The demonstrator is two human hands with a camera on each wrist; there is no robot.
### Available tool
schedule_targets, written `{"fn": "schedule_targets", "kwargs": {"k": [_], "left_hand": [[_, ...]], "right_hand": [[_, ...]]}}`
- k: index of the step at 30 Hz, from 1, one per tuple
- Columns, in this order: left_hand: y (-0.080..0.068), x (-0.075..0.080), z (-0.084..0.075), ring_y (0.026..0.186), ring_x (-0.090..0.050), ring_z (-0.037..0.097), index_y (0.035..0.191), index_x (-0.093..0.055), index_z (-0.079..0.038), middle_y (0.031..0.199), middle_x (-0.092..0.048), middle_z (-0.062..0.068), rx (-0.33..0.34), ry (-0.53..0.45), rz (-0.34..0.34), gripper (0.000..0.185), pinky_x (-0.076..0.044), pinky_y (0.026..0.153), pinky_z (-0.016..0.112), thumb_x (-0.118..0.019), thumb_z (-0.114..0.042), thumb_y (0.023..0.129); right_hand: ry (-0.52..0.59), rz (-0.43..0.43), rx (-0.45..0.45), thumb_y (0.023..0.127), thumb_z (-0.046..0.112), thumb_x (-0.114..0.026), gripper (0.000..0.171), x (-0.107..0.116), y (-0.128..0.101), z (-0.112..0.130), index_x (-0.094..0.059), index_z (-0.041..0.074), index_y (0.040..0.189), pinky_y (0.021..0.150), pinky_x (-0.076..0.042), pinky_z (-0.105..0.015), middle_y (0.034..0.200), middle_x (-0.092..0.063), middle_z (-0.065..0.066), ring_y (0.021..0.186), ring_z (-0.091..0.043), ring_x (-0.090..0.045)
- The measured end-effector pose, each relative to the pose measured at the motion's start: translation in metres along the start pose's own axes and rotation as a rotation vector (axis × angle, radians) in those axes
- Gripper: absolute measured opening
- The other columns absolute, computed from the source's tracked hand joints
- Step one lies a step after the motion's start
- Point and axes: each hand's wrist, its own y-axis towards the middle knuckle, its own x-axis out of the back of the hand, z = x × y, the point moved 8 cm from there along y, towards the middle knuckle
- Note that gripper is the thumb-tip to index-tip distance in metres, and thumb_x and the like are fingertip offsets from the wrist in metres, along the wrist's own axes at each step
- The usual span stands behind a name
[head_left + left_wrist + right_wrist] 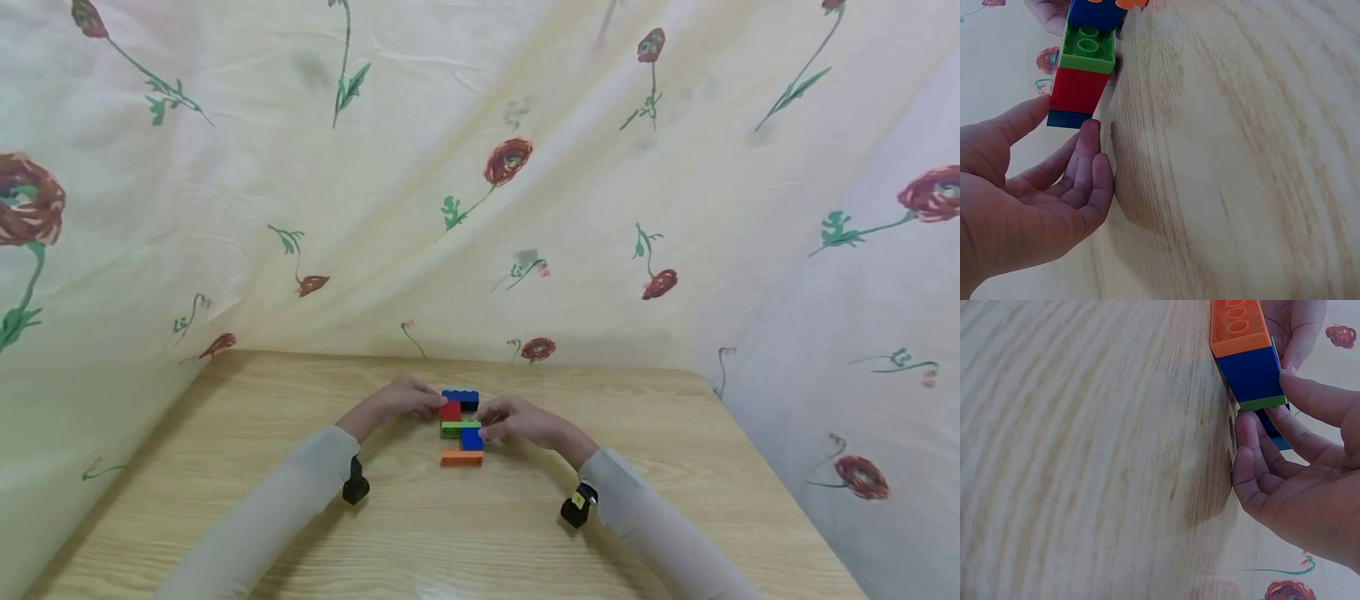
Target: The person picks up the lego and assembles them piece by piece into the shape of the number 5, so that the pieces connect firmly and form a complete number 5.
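Observation:
A zigzag stack of toy building bricks is between both hands, its orange brick facing the person. From far to near run a dark blue brick (462, 400), a red brick (451, 412), a light green brick (451, 430), a second blue brick (472, 439) and an orange brick (462, 458). My left hand (1035, 194) pinches the stack by the red and far blue bricks, thumb on one side and fingertips on the other. With thumb and fingertips, my right hand (1310, 462) holds it at the nearer blue and green bricks. Whether the stack touches the table is unclear.
The stack is over a light wooden table (480, 533). Behind the table and along both sides hangs a cream cloth (375, 208) printed with red flowers. Each wrist carries a small black camera, one on the left (356, 487) and one on the right (576, 508).

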Motion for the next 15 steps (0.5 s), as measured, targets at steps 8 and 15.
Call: {"fn": "schedule_targets", "kwargs": {"k": [8, 15], "left_hand": [[0.0045, -0.0007, 0.0016, 0.094, -0.071, 0.014, 0.122, -0.073, -0.002, 0.115, -0.076, 0.009, 0.014, 0.021, -0.012, 0.038, -0.055, 0.080, 0.027, -0.072, -0.029, 0.096], [0.0034, -0.0014, 0.0034, 0.090, -0.072, 0.013, 0.119, -0.075, -0.003, 0.110, -0.077, 0.008, 0.023, 0.023, -0.029, 0.034, -0.054, 0.075, 0.025, -0.072, -0.028, 0.096]], "right_hand": [[-0.004, 0.016, 0.023, 0.100, 0.013, -0.063, 0.028, 0.0024, 0.0001, -0.0006, -0.063, -0.002, 0.124, 0.081, -0.049, -0.030, 0.110, -0.066, -0.005, 0.093, -0.014, -0.059], [0.004, 0.015, 0.019, 0.100, 0.013, -0.063, 0.029, 0.0024, 0.0016, -0.0050, -0.064, -0.002, 0.125, 0.078, -0.049, -0.029, 0.109, -0.066, -0.005, 0.090, -0.016, -0.057]]}}
